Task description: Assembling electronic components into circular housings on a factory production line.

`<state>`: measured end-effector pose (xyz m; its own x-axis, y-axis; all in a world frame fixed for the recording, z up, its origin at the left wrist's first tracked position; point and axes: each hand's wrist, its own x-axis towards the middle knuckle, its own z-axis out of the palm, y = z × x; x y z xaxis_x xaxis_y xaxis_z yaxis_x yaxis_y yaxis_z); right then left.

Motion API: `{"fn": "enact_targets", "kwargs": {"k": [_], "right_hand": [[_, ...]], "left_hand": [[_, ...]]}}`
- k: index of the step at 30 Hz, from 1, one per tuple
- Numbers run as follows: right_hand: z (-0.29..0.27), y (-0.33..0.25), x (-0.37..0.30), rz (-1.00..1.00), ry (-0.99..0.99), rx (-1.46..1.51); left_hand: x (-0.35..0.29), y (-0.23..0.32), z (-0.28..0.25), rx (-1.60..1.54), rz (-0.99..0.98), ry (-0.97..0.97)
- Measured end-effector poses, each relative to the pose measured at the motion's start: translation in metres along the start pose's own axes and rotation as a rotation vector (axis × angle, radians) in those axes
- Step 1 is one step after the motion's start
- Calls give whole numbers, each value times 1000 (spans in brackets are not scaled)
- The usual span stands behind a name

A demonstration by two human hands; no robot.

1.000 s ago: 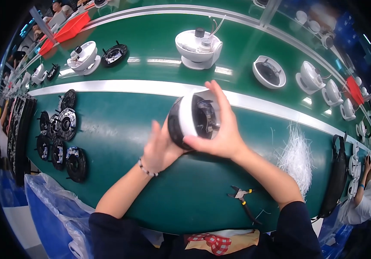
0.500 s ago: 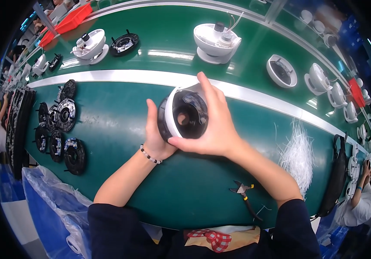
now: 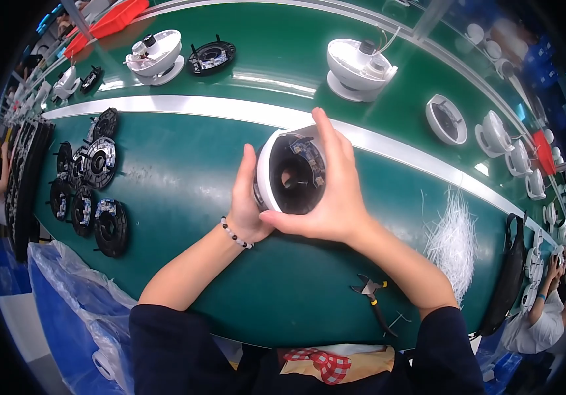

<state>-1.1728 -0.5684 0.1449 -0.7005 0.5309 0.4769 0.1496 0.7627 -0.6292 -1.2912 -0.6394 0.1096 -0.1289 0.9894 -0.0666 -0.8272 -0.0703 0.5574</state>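
Green matting covers the long workbench [image 3: 184, 197] in front of me, and a pale strip [image 3: 184, 108] runs along it between my side and the far side. Right in the middle, lifted just above the mat, sits the round white housing [image 3: 276, 172] with a black ring insert [image 3: 296, 176] in its open face. It is tipped up on edge, so its axis points back toward me and slightly to my right, and I look straight into the dark hole at its centre.

Both hands are on it, neither one nearer than the other. My left hand [image 3: 247, 207] cups the left rim from behind and below, thumb standing up along the white edge, a bead bracelet [image 3: 237, 234] at the wrist. My right hand [image 3: 339, 197] wraps the right side, fingers spread wide and curled over the top and the back, thumb lying under the lower rim. Both are closed around the housing, not pinching anything smaller that I can make out.

Off to my left a cluster of black ring parts [image 3: 88, 191] lies flat on the mat. Near my right forearm there is a pair of small cutters [image 3: 372, 296], and further right a heap of white cable ties [image 3: 454, 230]. Across the strip stand more white housings [image 3: 359, 66], well apart from my hands.
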Motion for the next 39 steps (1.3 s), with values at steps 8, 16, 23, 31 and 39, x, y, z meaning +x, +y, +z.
{"fn": "enact_targets", "kwargs": {"k": [8,16,23,31,39], "right_hand": [[-6,5,-3,58,-29,200],[8,-3,1,-69,-8,-67],[4,-10,8,-38,-113,-192],[0,2,3,-95,-145,-147],[5,5,3,86,-70,-144]], "left_hand": [[-4,6,7,-11,-29,-92],[-2,1,-11,-143,-58,-131],[4,12,-4,4,-118,12],[4,13,-2,-41,-243,-39],[10,7,1,42,-97,-66]]}}
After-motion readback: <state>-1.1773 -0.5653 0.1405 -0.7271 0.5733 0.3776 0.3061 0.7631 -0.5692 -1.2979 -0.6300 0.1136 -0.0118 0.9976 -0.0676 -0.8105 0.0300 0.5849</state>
